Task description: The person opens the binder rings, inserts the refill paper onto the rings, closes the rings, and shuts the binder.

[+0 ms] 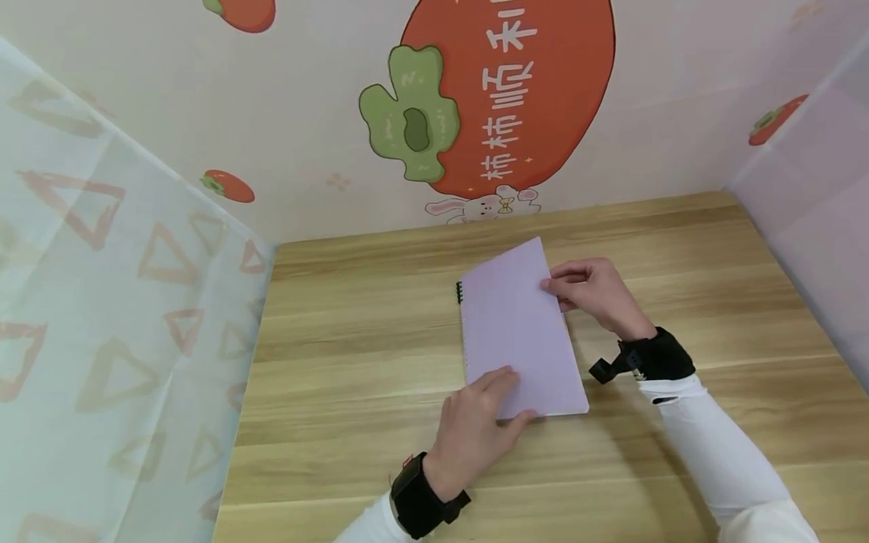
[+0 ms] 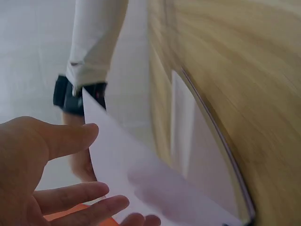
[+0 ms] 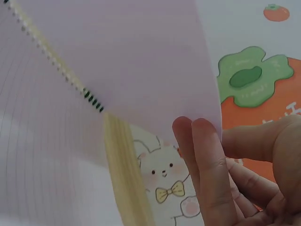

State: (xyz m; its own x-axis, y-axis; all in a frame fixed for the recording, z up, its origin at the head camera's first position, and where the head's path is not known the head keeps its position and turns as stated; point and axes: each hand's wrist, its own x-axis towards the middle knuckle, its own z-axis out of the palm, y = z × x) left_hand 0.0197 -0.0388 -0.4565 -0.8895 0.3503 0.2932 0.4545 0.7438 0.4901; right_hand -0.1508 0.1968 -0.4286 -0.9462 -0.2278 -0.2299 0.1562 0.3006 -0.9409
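Note:
A spiral-bound notebook lies on the wooden table with its pale lilac cover (image 1: 519,324) tilted up off the pages. My right hand (image 1: 597,292) pinches the cover's outer edge near the far corner, thumb on one face and fingers on the other. Beneath it, a lined page (image 3: 47,127) shows in the right wrist view, beside the dark binding rings (image 3: 93,100). My left hand (image 1: 477,428) is at the near end of the notebook, its loosely spread fingers over the lilac cover and its thumb by the lower edge.
The wooden tabletop (image 1: 360,339) extends around the notebook. A printed backdrop (image 1: 326,113) with persimmons and a rabbit stands behind it. Patterned white fabric (image 1: 170,317) borders the left, and a pale panel (image 1: 815,204) borders the right. Each wrist wears a black camera strap (image 1: 661,354).

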